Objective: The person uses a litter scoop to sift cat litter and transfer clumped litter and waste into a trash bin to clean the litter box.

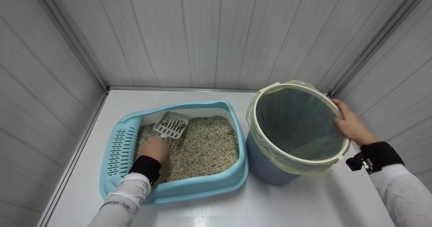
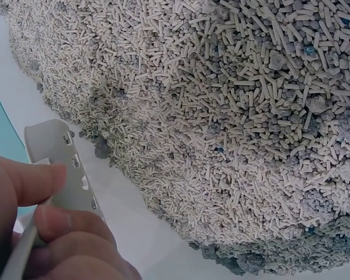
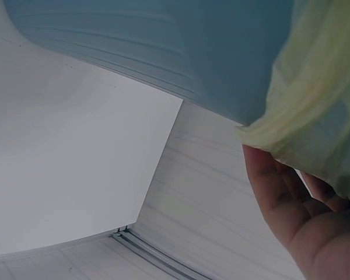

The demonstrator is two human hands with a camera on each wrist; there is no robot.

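Observation:
A light blue litter tray (image 1: pixel 202 184) holds beige pellet litter (image 1: pixel 206 146) (image 2: pixel 221 128) with darker clumps. My left hand (image 1: pixel 154 147) (image 2: pixel 41 233) grips the handle of a white slotted scoop (image 1: pixel 171 125) (image 2: pixel 61 160), whose head lies over the litter near the tray's back. To the right stands a blue bin (image 1: pixel 266 162) (image 3: pixel 163 46) lined with a yellowish bag (image 1: pixel 297 166) (image 3: pixel 315 99) under a cream ring (image 1: pixel 260 132). My right hand (image 1: pixel 349 124) (image 3: pixel 297 216) holds the bin's right rim, fingers curled over it.
Everything sits on a white surface (image 1: pixel 270 206) boxed in by grey panelled walls (image 1: pixel 216 34) at the back and both sides. A perforated step (image 1: pixel 119 151) forms the tray's left end. The bin's inside looks empty.

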